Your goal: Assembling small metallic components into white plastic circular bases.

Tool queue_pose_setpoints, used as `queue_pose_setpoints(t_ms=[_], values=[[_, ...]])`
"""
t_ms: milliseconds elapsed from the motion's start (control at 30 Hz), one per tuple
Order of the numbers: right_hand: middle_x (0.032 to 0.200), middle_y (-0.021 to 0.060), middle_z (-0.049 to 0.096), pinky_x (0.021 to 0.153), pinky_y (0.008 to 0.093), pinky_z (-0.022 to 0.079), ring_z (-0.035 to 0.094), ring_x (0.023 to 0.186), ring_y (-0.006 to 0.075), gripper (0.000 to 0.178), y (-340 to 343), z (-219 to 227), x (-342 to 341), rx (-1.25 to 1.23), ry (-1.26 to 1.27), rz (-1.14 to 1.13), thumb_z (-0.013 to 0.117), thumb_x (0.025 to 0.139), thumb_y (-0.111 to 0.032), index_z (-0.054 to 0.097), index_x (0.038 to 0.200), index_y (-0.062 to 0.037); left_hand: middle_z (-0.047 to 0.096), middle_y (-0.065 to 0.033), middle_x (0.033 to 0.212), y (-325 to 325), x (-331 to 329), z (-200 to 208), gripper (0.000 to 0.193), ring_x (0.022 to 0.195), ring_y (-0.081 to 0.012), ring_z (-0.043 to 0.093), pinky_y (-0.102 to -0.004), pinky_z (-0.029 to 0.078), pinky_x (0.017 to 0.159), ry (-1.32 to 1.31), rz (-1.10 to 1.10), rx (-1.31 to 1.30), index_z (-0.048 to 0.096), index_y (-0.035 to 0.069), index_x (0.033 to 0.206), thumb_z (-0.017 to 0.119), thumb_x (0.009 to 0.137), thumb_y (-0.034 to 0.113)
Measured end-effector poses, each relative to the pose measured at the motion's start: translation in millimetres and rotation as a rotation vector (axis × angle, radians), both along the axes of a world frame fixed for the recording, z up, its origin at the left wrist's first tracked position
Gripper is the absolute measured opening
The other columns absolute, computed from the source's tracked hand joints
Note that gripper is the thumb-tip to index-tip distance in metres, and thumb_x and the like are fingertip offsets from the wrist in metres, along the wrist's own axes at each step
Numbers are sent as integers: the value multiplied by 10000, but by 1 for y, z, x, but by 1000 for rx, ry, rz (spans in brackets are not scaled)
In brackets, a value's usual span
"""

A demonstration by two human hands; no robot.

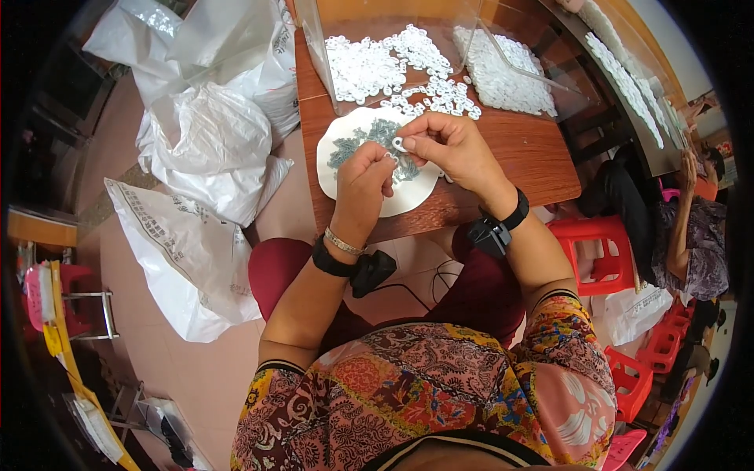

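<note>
Between the thumb and forefinger of my right hand [455, 151] is a small white oval plastic piece [399, 144] with a hole in it. My left hand [364, 177] is closed in a pinch just beside it, and what its fingertips hold is too small to make out. Both hands are over a cream round plate [407, 202] with a wavy rim. Many small grey-green pieces [383, 130] lie heaped on the plate, partly hidden by my hands. Loose white pieces [440, 96] like the held one are scattered behind the plate.
On the brown wooden table [534, 161], a clear plastic box [314, 59] stands around piled white pieces. A larger white heap [510, 82] lies to its right. White sacks [208, 133] crowd the floor at left. A red stool [601, 255] and a seated person [695, 235] are at right.
</note>
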State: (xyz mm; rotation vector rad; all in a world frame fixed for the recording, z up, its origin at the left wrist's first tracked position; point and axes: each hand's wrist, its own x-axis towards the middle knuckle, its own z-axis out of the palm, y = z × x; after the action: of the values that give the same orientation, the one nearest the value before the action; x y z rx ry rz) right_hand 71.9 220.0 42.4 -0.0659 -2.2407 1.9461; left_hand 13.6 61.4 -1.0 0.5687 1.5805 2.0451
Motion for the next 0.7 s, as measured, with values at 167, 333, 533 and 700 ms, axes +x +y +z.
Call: queue_pose_setpoints(t_ms=[167,333,533,700], values=[[751,-5,617,586,185,437,525,641,36,153,-1,-1,-2,-7,-2,-23,621,852,-68,651,973,19,476,2,563,0,0,1,148,502,-68,435,-218,354,468,-1,3,-7,524,22,721,521,838,113],[739,-5,614,587,186,436,523,635,37,152,-2,1,0,21,-5,-22,622,853,-71,651,970,21,474,1,563,1,2,3,156,501,-70,434,-221,355,467,-4,12,-16,519,22,714,520,837,118],[740,3,605,595,190,429,528,652,51,134,-1,-1,-2,2,-33,11,620,860,-49,641,967,29,473,-2,563,1,1,2,154,498,-73,433,-222,356,466,-30,15,-10,514,20,716,525,832,121],[744,-5,603,604,183,425,523,661,46,136,-4,-5,-1,76,-30,10,621,861,-54,642,972,21,479,-5,569,0,0,1,151,496,-76,438,-224,360,466,-26,9,-14,518,14,725,526,832,121]])
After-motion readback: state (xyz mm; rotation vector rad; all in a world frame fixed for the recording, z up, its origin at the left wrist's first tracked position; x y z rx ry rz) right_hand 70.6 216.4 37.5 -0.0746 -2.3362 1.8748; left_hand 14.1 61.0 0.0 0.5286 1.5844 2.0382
